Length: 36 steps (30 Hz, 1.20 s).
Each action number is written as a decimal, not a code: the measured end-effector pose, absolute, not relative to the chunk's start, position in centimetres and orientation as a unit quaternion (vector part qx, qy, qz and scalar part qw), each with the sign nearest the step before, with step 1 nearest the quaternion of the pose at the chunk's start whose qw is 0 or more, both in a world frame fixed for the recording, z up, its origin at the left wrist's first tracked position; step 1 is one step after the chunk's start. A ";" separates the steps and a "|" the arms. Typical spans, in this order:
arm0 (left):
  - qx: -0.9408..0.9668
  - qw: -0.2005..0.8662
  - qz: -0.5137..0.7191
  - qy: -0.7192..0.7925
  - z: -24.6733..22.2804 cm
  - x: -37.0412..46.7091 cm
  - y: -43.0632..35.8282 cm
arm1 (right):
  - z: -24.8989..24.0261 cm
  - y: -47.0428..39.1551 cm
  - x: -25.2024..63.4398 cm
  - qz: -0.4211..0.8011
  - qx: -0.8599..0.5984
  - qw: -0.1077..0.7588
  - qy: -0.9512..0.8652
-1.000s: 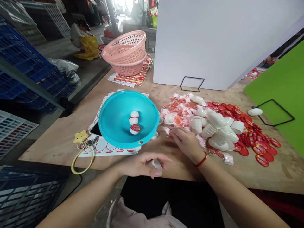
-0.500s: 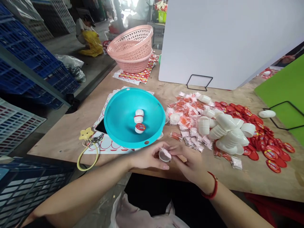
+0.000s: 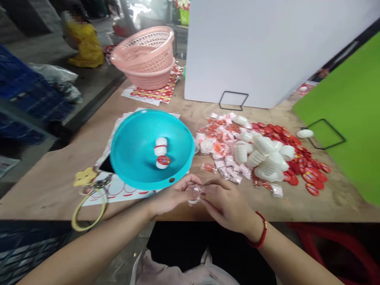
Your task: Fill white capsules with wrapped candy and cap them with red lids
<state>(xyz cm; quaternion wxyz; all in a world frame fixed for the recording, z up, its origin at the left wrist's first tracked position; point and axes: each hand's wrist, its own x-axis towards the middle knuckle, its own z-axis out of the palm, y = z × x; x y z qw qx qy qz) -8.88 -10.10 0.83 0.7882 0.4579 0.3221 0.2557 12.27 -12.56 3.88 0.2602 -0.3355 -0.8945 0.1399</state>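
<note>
- Bowl (image 3: 133, 138) holds lidded cups (image 3: 160, 147)
- Left hand (image 3: 172, 196) grips white cup (image 3: 193, 202) near bowl
- Right hand (image 3: 230, 206) pinches clear sachet (image 3: 197, 190) at cup
- Sachets (image 3: 218, 136) lie right of bowl

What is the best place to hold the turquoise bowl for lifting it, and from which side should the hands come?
I would grip the bowl's rim at left and right, one hand from each side, thumbs above. The rim stands out over walls that slope inward, leaving fingers room beneath. Keep it level: white containers lie loose inside.
</note>
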 end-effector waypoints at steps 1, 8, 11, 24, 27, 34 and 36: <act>0.457 0.784 0.252 0.334 0.8 -8.9 -10.1 | 4.1 -12.8 12.4 0.121 -0.332 0.250 -0.901; 0.447 0.796 0.201 0.354 1.1 -9.2 -10.0 | 6.3 -12.9 25.9 -0.126 -0.574 0.336 -0.736; 0.446 0.795 0.202 0.359 1.1 -9.2 -10.2 | 5.6 -12.2 35.0 -0.029 -0.771 0.263 -0.579; 0.450 0.798 0.228 0.330 0.3 -9.3 -10.2 | 0.1 -10.8 40.7 0.053 -0.771 0.234 -0.590; 0.436 0.806 0.234 0.324 0.3 -9.2 -10.2 | 1.5 -11.7 40.5 -0.006 -0.761 0.220 -0.610; 0.422 0.820 0.256 0.290 0.2 -9.3 -10.0 | 9.3 -15.1 30.3 0.121 -0.689 0.372 -0.611; 0.423 0.820 0.258 0.288 0.2 -9.4 -10.0 | 10.8 -15.7 25.5 0.174 -0.618 0.369 -0.672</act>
